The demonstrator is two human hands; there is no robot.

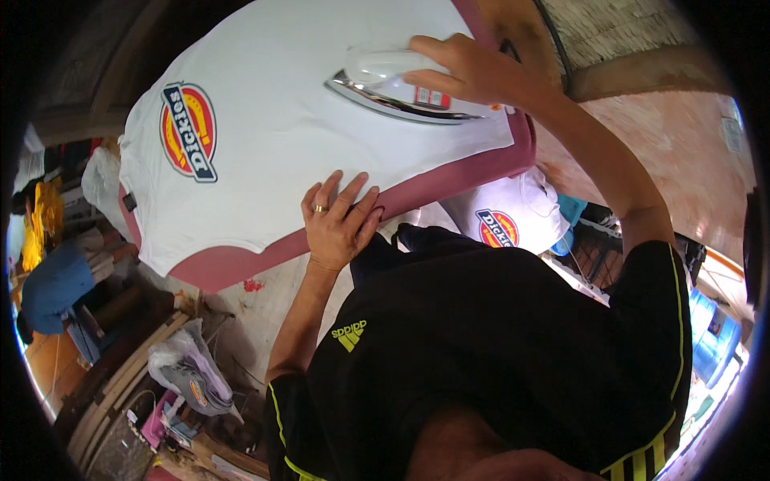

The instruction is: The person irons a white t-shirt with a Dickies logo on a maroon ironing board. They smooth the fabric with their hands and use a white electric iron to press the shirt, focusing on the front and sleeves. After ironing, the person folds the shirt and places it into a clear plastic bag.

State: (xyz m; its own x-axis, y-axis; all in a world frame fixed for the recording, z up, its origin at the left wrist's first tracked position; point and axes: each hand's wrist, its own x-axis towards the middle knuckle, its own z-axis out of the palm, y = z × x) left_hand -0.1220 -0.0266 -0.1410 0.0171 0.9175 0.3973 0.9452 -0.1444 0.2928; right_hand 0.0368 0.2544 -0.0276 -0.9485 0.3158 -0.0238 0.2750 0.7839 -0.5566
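A white T-shirt (265,136) with a red, yellow and dark blue chest print lies spread over a dusky pink ironing board (224,268). On its right part rests a clothes iron (401,100) with a white body and a shiny metal base, its tip toward the left. My right hand (457,70) is closed round the iron's handle. Near the board's front edge, my left hand (341,220) lies with fingers stretched out on the shirt's lower edge. A ring shows on one of its fingers.
Below the board's right end is another white printed shirt (509,210). Bagged grey garments (192,373) are at the lower left, near a blue cloth (56,289). A brown panel (658,160) stands right of the board, and a blue water jug (714,337) farther right.
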